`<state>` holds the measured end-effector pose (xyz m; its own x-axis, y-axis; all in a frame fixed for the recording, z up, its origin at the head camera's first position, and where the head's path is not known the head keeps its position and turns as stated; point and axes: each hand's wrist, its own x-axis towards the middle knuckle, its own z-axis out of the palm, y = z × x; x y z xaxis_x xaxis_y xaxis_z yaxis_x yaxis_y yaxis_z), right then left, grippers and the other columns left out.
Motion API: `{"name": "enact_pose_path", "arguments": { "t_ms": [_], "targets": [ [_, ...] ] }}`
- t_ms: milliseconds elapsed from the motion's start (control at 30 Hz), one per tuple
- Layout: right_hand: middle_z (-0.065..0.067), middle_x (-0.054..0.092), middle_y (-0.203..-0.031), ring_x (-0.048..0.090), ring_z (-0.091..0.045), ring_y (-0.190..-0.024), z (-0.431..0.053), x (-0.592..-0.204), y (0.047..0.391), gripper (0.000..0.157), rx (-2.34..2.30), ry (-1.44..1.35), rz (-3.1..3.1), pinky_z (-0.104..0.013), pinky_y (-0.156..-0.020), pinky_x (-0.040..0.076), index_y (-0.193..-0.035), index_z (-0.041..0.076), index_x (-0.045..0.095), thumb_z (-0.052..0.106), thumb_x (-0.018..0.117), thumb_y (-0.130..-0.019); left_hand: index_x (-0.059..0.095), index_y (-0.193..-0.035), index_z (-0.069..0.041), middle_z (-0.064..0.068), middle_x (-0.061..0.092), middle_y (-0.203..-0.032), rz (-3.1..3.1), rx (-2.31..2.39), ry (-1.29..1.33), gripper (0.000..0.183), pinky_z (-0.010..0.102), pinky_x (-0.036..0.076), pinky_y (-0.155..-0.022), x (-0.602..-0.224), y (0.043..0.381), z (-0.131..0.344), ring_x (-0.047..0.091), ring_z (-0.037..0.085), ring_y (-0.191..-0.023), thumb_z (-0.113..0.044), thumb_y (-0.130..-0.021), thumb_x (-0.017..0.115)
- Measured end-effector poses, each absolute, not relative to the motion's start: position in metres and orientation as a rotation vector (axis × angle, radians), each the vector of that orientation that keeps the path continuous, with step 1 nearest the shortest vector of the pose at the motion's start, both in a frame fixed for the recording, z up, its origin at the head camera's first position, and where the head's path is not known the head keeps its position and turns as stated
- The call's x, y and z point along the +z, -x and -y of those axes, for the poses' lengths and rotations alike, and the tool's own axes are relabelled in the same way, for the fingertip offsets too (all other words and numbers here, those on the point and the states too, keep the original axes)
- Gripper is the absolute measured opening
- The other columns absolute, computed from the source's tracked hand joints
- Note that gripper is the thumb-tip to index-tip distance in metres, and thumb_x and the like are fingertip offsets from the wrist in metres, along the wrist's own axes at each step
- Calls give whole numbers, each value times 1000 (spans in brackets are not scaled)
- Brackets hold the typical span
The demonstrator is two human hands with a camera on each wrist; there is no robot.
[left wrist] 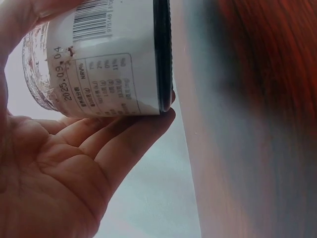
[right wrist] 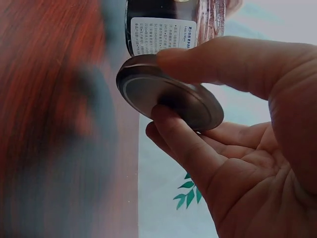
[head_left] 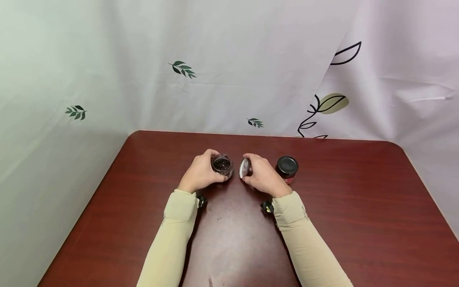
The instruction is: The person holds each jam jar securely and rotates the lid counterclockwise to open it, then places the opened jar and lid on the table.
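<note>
Left fingers [left wrist: 133,146] grip jar [left wrist: 106,74] marked 2025.09.04; right fingers [right wrist: 190,146] pinch lid [right wrist: 153,91]

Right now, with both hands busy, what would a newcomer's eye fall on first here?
Probably the open glass jar with dark contents, held in the left hand near the middle of the head view. Next comes the lid, tipped on edge in the right hand just beside it. Right of that hand, a black-topped jar stands on the reddish-brown table.
</note>
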<state>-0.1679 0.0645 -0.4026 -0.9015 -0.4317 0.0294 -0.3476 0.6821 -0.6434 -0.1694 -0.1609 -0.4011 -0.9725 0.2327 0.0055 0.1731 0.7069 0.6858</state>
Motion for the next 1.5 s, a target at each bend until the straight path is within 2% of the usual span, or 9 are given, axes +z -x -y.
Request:
{"name": "enact_pose_path", "arguments": {
  "t_ms": [367, 1000, 1500],
  "targets": [
    [-23, 55, -137, 56, -32, -122, -62, -408, 168, 69, -971, 655, -2768, -42, -101, 47, -142, -7, 47, 4, 78, -81, 53, -124, -5, 9, 65, -110, -2825, 1111, -342, 70, 38, 52, -88, -406, 170, 163, 65, 21, -97, -24, -68, 89],
    [-25, 57, -133, 57, -34, -120, -64, -411, 169, 68, -964, 627, -2780, -43, -100, 47, -138, -10, 50, 1, 78, -78, 53, -124, -3, 12, 65, -110, -2840, 1113, -299, 71, 41, 52, -88, -406, 171, 160, 65, 26, -98, -25, -67, 90],
    [-25, 59, -131, 57, -34, -120, -64, -411, 168, 66, -937, 582, -2773, -42, -100, 46, -134, -10, 53, 5, 83, -77, 53, -124, -2, 13, 65, -112, -2839, 1096, -298, 71, 42, 51, -90, -407, 172, 158, 65, 27, -100, -23, -68, 90]
  ]
}}
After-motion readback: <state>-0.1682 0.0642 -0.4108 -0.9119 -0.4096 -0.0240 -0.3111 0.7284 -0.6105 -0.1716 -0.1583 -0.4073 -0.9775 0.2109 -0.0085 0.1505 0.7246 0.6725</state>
